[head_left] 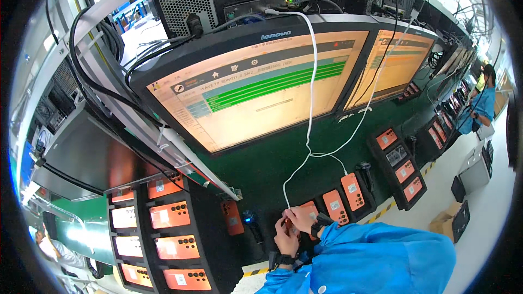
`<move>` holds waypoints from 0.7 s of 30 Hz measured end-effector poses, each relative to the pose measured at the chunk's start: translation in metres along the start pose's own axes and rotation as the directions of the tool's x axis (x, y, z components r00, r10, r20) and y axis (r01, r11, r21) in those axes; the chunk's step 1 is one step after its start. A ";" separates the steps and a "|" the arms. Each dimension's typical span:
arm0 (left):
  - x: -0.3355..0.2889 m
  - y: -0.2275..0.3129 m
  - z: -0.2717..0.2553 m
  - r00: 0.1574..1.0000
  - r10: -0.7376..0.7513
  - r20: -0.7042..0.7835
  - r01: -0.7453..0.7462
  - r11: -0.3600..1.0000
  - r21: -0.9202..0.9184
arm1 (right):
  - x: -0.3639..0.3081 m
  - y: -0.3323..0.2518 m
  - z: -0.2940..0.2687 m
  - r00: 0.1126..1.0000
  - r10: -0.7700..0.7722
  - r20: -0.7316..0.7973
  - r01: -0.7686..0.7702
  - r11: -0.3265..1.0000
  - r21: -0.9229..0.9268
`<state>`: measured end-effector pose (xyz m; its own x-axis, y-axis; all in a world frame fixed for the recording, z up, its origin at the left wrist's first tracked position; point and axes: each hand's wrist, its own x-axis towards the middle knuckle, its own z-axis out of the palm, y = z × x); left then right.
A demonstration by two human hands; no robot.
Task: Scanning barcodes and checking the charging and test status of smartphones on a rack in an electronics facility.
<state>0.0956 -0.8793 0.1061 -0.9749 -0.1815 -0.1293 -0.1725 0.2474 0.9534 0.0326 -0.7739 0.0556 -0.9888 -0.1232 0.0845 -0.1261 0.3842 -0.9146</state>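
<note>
My left hand (286, 243) is closed around an orange phone (294, 230), most of it hidden by my fingers. Close against it, my right hand (303, 219) pinches the lower end of a white cable (285, 191) at the top of that phone. Whether the plug is seated cannot be seen. To the right, orange phones with pale labels lie in a black tray: one phone (335, 207) partly beside my right wrist, and another phone (353, 191) with a second white cable (344, 170) at its top end. A further phone (311, 209) shows just behind my right hand.
Two monitors (261, 92) stand behind the green bench mat (239, 171). Black racks of orange phones (173, 215) are at the left; another phone tray (400, 169) sits right. A handheld scanner (251, 223) lies near my left hand. A co-worker (482, 106) is at far right.
</note>
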 end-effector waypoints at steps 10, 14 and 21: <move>0.039 -0.057 0.010 0.998 -0.060 0.026 0.062 0.996 -0.064 | 0.017 0.022 -0.063 0.881 0.469 -0.054 -0.348 0.723 0.596; 0.038 -0.053 -0.006 0.989 -0.143 0.044 0.149 0.973 -0.178 | -0.032 0.044 -0.090 0.778 0.625 0.063 -0.530 0.601 0.598; 0.072 -0.128 -0.070 0.906 0.124 -0.405 0.061 0.908 0.414 | -0.084 0.024 -0.109 0.874 0.486 -0.015 -0.429 0.785 0.448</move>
<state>0.0573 -0.9906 -0.0059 -0.8476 -0.5188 0.1111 -0.2741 0.6075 0.7456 0.1042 -0.6544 0.0692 -0.9266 0.0926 -0.3645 0.3607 -0.0553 -0.9310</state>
